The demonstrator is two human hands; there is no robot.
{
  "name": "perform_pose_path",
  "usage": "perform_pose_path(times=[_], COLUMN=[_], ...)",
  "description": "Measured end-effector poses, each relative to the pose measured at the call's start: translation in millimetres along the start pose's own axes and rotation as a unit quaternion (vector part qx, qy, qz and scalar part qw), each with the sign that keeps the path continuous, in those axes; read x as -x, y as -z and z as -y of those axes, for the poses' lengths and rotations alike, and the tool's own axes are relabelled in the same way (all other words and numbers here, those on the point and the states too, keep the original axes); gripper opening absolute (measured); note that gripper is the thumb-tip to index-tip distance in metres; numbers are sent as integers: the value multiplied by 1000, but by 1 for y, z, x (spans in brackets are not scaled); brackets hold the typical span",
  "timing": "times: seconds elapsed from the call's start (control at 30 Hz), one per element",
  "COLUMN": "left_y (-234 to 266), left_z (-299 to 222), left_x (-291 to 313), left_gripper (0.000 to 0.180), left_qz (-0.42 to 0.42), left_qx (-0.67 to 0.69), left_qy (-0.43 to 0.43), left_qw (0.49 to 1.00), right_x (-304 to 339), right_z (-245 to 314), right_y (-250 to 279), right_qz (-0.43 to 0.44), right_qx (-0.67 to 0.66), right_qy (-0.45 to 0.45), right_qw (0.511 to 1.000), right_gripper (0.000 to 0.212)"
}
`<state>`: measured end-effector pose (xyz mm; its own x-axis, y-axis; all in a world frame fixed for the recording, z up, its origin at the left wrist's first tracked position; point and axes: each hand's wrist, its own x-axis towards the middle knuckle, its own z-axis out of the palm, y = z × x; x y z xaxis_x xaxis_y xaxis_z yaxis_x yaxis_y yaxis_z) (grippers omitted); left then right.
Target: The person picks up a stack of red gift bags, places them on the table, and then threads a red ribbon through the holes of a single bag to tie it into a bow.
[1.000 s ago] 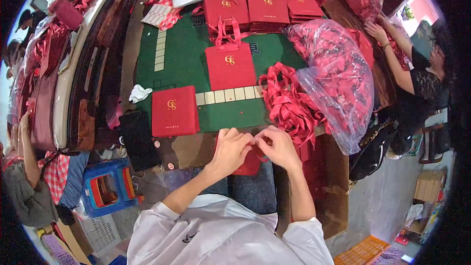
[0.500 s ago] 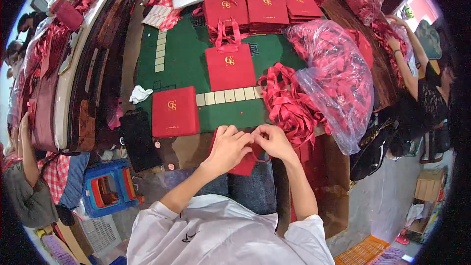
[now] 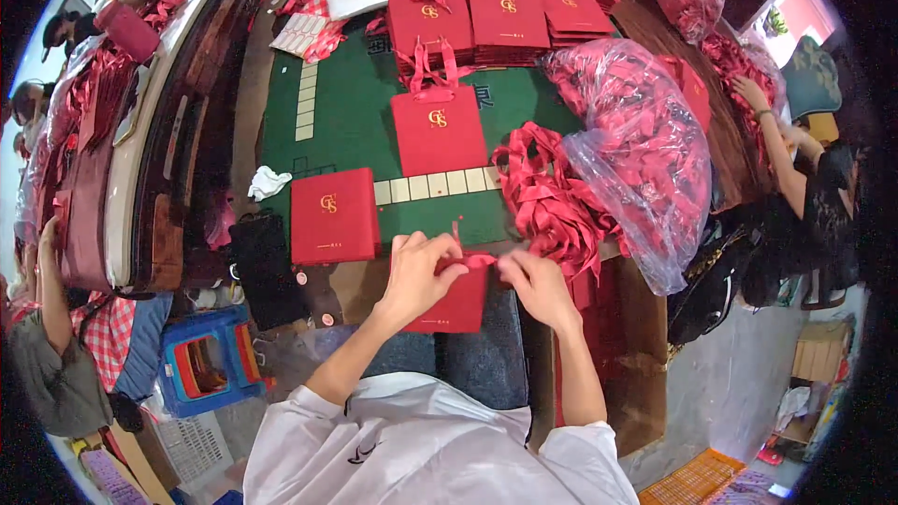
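A red ribbon (image 3: 479,261) is stretched between my hands at the top of a red paper bag (image 3: 456,303). My left hand (image 3: 418,276) pinches one part of the ribbon over the bag's left side. On the other side, my right hand (image 3: 543,290) has thumb and finger closed on the ribbon. The bag lies against my lap at the table's near edge, its left part hidden by my left hand. Just beyond is a flat stack of red bags (image 3: 334,215). A finished-looking bag with ribbon handles (image 3: 437,131) lies further back.
A pile of loose red ribbons (image 3: 552,201) sits on the green table top (image 3: 346,122), beside a clear plastic sack of ribbons (image 3: 645,140). Stacked red bags (image 3: 510,19) line the back. A blue stool (image 3: 208,355) stands at lower left. People work at both sides.
My hands have moved apart, pulling the ribbon taut between them. The bag has come flatter into view, showing more of its face. At the right, a person's arm has shifted.
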<state>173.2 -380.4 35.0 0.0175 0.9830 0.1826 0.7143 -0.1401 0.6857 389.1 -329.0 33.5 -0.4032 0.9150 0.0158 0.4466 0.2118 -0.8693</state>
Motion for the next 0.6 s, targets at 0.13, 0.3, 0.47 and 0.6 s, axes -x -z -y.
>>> perform_pose_path(times=[0.13,0.3,0.47,0.6], left_y=[-4,-12,-13,-18], left_z=[9,25,35,33], left_x=[-10,-18,-14,-14], left_gripper=[21,22,22,23], left_qz=[6,4,67,17], left_qx=[-4,-32,4,-15], left_qy=[17,26,4,34], left_qw=[1000,999,998,999], right_x=[24,35,15,11], right_z=[13,30,21,40], right_y=[12,9,10,5], right_qz=[102,6,-177,-188], right_qx=[95,113,92,40], right_qy=[21,50,54,120], right_qw=[990,992,978,974], right_gripper=[18,12,20,24])
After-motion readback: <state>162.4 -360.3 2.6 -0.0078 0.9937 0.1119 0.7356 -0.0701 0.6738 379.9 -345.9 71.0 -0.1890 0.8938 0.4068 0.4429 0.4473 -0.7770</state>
